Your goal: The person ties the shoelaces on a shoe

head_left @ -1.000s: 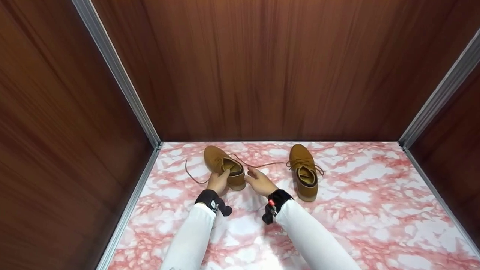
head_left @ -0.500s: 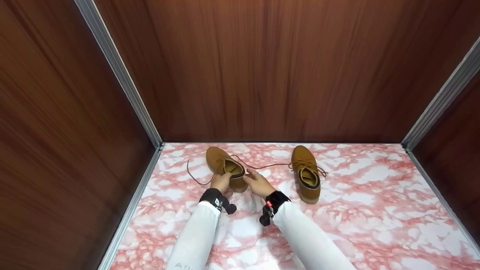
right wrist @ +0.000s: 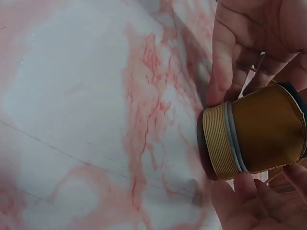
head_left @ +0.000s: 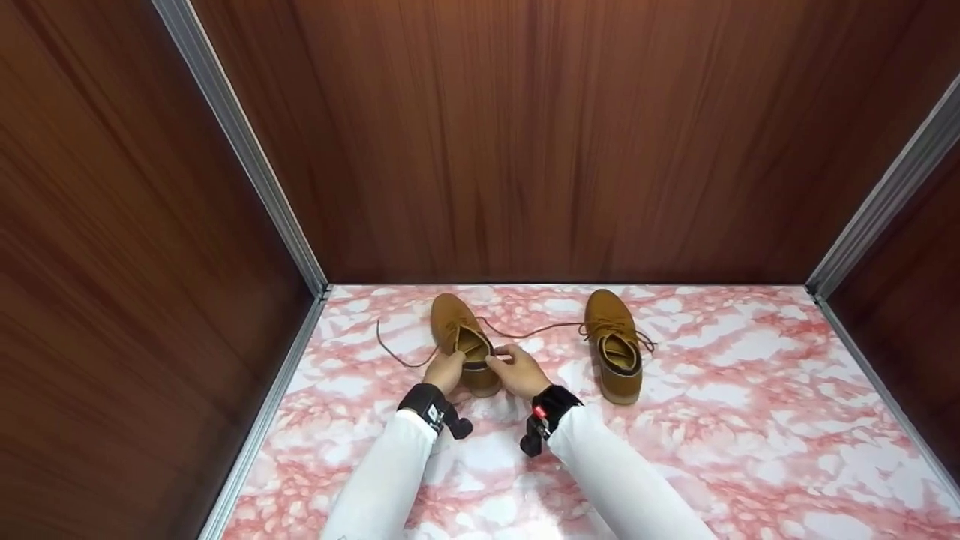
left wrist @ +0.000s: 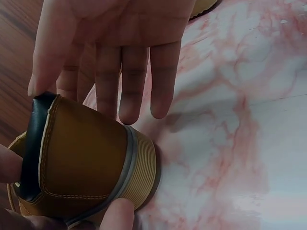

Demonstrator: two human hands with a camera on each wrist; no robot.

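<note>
On a pink-marbled bench [head_left: 735, 442], the left hand [head_left: 444, 372] and right hand [head_left: 523, 376] pinch a brown shoe [head_left: 454, 322] by its collar, tan lining showing inside. Another shoe [head_left: 609, 328] stands apart.

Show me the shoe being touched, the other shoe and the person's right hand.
Touched shoe [left wrist: 85, 148]: left wrist view, on the brown heel.
Other shoe [head_left: 610, 330]: head view, on the laces.
Right hand [head_left: 524, 374]: head view, on its back.

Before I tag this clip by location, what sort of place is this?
Probably a small booth or mock-up rather than a lived-in room: wood-look panels stand on three sides, metal strips run down the corners where they meet, and a red-and-white marbled surface spreads between them.
</note>
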